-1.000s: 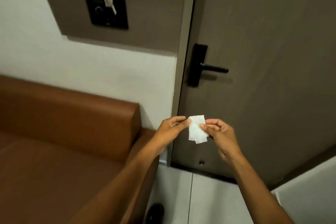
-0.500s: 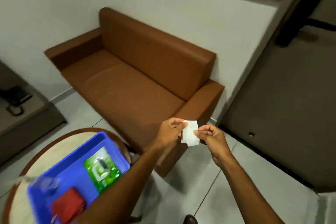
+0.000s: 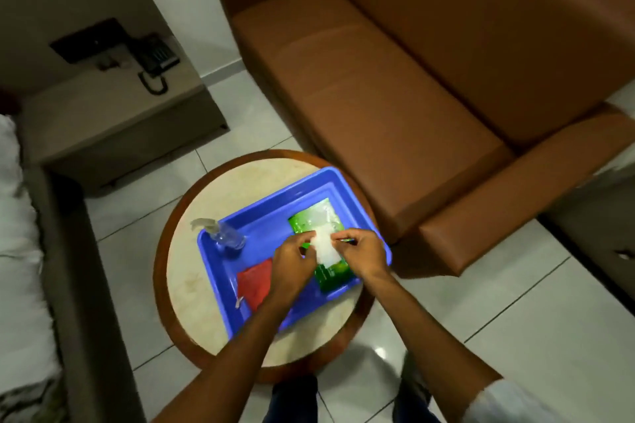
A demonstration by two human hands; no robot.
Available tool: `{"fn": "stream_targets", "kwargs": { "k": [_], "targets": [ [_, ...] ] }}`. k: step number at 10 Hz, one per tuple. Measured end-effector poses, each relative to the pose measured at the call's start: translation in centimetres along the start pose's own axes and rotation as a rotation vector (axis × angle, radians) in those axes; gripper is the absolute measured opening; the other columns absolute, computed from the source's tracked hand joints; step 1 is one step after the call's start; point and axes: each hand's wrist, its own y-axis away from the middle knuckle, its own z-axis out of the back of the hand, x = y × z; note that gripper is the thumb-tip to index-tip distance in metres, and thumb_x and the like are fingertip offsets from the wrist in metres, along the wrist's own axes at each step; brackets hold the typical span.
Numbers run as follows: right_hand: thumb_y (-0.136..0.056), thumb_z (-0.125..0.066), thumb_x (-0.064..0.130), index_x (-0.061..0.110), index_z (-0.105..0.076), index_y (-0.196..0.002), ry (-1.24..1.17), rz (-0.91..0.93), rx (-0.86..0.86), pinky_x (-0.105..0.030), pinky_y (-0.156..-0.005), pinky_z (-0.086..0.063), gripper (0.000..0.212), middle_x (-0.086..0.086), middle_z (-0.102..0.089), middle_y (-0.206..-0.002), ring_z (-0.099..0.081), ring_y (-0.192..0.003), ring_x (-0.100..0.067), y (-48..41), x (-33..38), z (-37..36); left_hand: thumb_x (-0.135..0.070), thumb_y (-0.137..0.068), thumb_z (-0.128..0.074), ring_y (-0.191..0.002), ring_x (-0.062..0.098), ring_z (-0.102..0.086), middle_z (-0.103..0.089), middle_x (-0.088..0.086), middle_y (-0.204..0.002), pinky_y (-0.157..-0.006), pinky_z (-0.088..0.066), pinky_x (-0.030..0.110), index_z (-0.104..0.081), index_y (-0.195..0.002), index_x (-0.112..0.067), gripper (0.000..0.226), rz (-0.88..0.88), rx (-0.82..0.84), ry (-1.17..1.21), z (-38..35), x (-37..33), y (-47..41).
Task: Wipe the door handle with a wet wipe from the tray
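Note:
A white wet wipe (image 3: 323,247) is pinched between my left hand (image 3: 294,259) and my right hand (image 3: 360,252), each gripping one side. Both hands hover over the blue tray (image 3: 261,216) on the round table (image 3: 196,271). Directly under the wipe lies the green wet-wipe pack (image 3: 314,216), partly hidden by my hands. The door and its handle are out of view.
In the tray also lie a red cloth (image 3: 256,283) and a clear spray bottle (image 3: 223,235). A brown sofa (image 3: 395,96) stands right of the table. A low cabinet (image 3: 113,120) with a black telephone (image 3: 156,57) sits at left, beside a bed edge (image 3: 20,251).
My view has swung away from the door, past the sofa, down to the table. My hands, still holding the wipe between them, have come over the tray.

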Motion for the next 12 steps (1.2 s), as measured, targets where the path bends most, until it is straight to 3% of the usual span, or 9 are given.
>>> {"fn": "stream_targets", "kwargs": {
  "k": [2,3,5,6,7,8,9,10,12],
  "targets": [
    [-0.090,-0.058,0.017,0.018,-0.071,-0.109,0.417,0.115,0.093,-0.036,-0.102,-0.034,0.023,-0.005,-0.069,-0.120,-0.056,-0.118,-0.026,-6.9,-1.0,-11.7,-0.003,-0.084,-0.051,-0.130,0.028,-0.045,-0.044,0.007,-0.147,-0.100,-0.034,0.043,-0.041,-0.141,-0.012,0.059,-0.047,0.196,-0.458,2.9,9.8,-7.0],
    [-0.091,-0.052,0.015,0.022,-0.069,-0.111,0.593,0.147,0.096,-0.036,-0.098,-0.025,0.027,-0.001,-0.067,-0.120,-0.046,-0.123,-0.025,-9.0,-2.7,-15.1,-0.004,-0.080,-0.054,-0.129,0.028,-0.041,-0.046,0.009,-0.143,-0.098,-0.030,0.046,-0.042,-0.137,-0.009,0.058,-0.039,0.235,-0.541,2.5,12.9,-9.3],
    [-0.076,-0.053,0.003,0.011,-0.065,-0.102,0.803,0.214,0.126,-0.038,-0.089,-0.028,0.029,-0.005,-0.059,-0.125,-0.042,-0.122,-0.031,-10.2,-4.7,-17.5,-0.010,-0.082,-0.053,-0.134,0.027,-0.031,-0.039,0.005,-0.148,-0.100,-0.030,0.047,-0.033,-0.143,-0.013,0.065,-0.128,0.316,-0.640,1.3,15.8,-11.4],
    [-0.075,-0.058,0.007,0.014,-0.061,-0.114,0.906,0.343,0.108,-0.041,-0.091,-0.031,0.040,-0.011,-0.048,-0.136,-0.040,-0.124,-0.032,-9.9,-3.9,-17.3,-0.013,-0.084,-0.052,-0.138,0.026,-0.027,-0.035,0.004,-0.151,-0.102,-0.030,0.045,-0.030,-0.144,-0.014,0.065,-0.202,0.289,-0.686,1.1,15.7,-11.3],
    [-0.072,-0.064,0.005,0.014,-0.060,-0.118,0.814,0.378,-0.305,-0.043,-0.085,-0.041,0.048,-0.014,-0.057,-0.126,-0.054,-0.113,-0.035,-8.2,-2.9,-15.3,-0.016,-0.090,-0.047,-0.145,0.026,-0.018,-0.023,0.004,-0.158,-0.111,-0.024,0.044,-0.022,-0.149,-0.016,0.064,-0.240,0.275,-0.704,0.9,14.5,-11.0],
    [-0.075,-0.060,0.008,0.010,-0.050,-0.129,0.669,0.122,-0.628,-0.047,-0.092,-0.041,0.055,-0.015,-0.054,-0.132,-0.050,-0.119,-0.034,-6.3,-3.9,-11.7,-0.027,-0.100,-0.035,-0.148,0.024,-0.012,-0.016,0.004,-0.162,-0.117,-0.018,0.046,-0.018,-0.151,-0.017,0.055,-0.319,0.217,-0.696,-0.1,12.7,-10.8],
    [-0.080,-0.051,0.007,0.009,-0.046,-0.133,0.675,-0.018,-0.285,-0.043,-0.100,-0.035,0.053,-0.015,-0.054,-0.133,-0.048,-0.122,-0.034,-5.1,-6.3,-10.6,-0.027,-0.101,-0.029,-0.150,0.024,-0.005,-0.007,0.006,-0.163,-0.119,-0.012,0.047,-0.011,-0.152,-0.018,0.056,-0.460,0.252,-0.785,-1.1,11.5,-11.0],
    [-0.086,-0.048,0.016,0.015,-0.027,-0.148,0.903,0.036,0.045,-0.039,-0.113,-0.023,0.065,-0.006,-0.034,-0.154,-0.027,-0.142,-0.020,-4.6,-8.6,-11.4,-0.028,-0.102,-0.025,-0.150,0.022,0.000,-0.002,0.005,-0.163,-0.121,-0.006,0.047,-0.002,-0.153,-0.020,0.057,-0.544,0.302,-0.898,-2.1,11.4,-10.9],
    [-0.089,-0.050,0.016,0.019,-0.021,-0.150,0.788,0.032,0.079,-0.044,-0.116,-0.017,0.068,0.004,-0.024,-0.158,-0.006,-0.148,-0.018,-3.8,-8.0,-9.2,-0.032,-0.093,-0.036,-0.132,0.028,-0.048,-0.051,0.011,-0.144,-0.104,-0.041,0.056,-0.048,-0.138,-0.011,0.051,-0.724,0.249,-0.932,-0.7,8.9,-9.1]
  ]
}}
